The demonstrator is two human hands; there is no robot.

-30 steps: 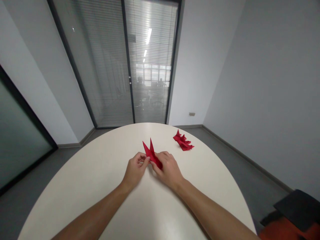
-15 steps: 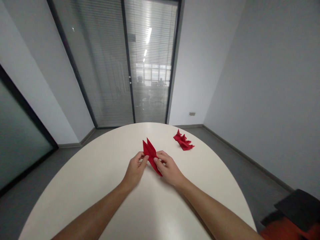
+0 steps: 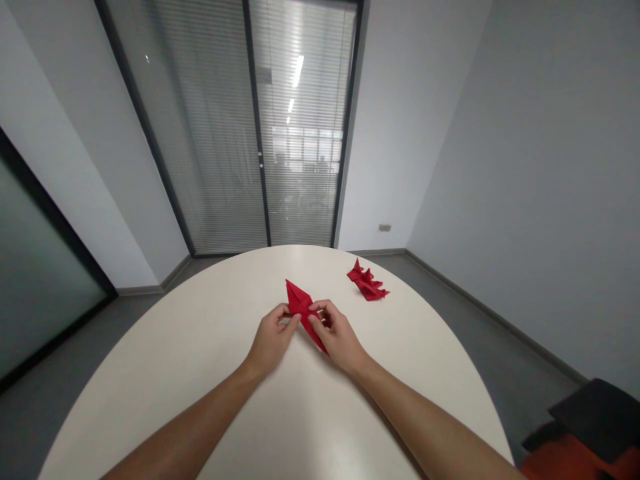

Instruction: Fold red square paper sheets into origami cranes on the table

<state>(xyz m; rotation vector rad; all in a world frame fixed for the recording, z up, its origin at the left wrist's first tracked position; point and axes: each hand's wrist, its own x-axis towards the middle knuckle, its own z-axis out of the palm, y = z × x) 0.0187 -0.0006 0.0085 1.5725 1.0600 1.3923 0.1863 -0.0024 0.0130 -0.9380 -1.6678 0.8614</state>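
A folded red paper piece (image 3: 301, 307) is held just above the white round table (image 3: 200, 347), near its middle. My left hand (image 3: 273, 337) pinches its left side with thumb and fingers closed. On the right side, my right hand (image 3: 337, 333) grips it too, fingers curled around the lower pointed end. One point of the paper sticks up and away from me.
A small pile of finished red folded paper shapes (image 3: 367, 283) lies on the table to the far right. Glass doors with blinds (image 3: 260, 133) stand beyond the table. A black and orange chair (image 3: 585, 433) sits at the lower right.
The two upright points of the red paper have come together into one flatter point. Both hands have stayed in place, shifting their fingers on the paper.
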